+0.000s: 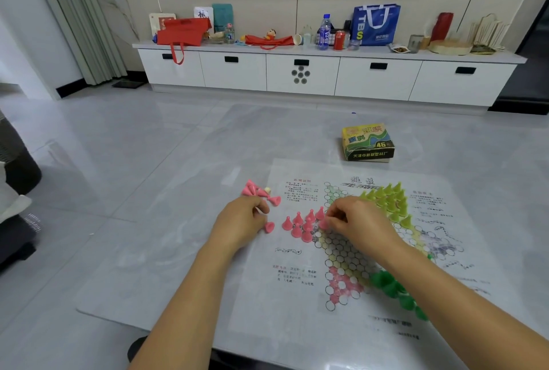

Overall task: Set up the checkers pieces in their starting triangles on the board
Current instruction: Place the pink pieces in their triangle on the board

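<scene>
a group of pink pieces (pixel 303 225) stands upright on the left point of the paper board (pixel 350 253), just beside the fingertips of both hands. the right hand (pixel 361 221) reaches in from the lower right with its palm down, thumb and forefinger pinched on one pink piece (pixel 323 224) at the edge of that group, low over the printed holes. the left hand (pixel 242 225) rests on the table (pixel 154 265) just left of the board, fingers curled in a loose fist around something pale that is too small to make out, and a tipped pink piece (pixel 269 226) lies touching its thumb side. behind that hand a loose heap of pink pieces (pixel 260 193) lies on its side on the table, off the board. on the far point of the board a full triangle of yellow-green pieces (pixel 389 201) stands upright, partly behind the right hand. at the near right, dark green pieces (pixel 398 291) sit in a cluster beside the right forearm, which hides some of them. the game box (pixel 368 142) lies on the table beyond the board, well apart from both hands. both forearms stretch forward, bare, from the bottom of the view.
</scene>
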Available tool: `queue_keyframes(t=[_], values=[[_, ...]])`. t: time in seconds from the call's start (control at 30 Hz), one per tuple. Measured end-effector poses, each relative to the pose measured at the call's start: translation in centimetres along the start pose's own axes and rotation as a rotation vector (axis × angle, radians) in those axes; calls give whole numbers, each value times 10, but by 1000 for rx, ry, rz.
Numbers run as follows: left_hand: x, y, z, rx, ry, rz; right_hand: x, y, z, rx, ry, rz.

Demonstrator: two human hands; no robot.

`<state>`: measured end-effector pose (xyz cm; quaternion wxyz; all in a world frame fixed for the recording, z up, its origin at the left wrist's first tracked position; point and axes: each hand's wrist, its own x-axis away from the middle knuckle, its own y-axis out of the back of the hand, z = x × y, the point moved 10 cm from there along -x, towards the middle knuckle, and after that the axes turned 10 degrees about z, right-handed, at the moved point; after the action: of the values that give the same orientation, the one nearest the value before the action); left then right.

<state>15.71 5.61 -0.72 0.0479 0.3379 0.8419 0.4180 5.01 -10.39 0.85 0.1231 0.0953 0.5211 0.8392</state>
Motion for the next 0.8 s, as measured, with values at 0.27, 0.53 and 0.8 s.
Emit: queue_keyframes(t=[0.27,0.53,0.8], values=[[1,-4,-1,-53,-33,74,-5,-5,2,-37,-24,26],[0,-6,-5,-67,-61,72,-6,-9,1,-69,-41,38],[-2,5,2,196,-87,-33,-6,-10,0,-79,-44,47]])
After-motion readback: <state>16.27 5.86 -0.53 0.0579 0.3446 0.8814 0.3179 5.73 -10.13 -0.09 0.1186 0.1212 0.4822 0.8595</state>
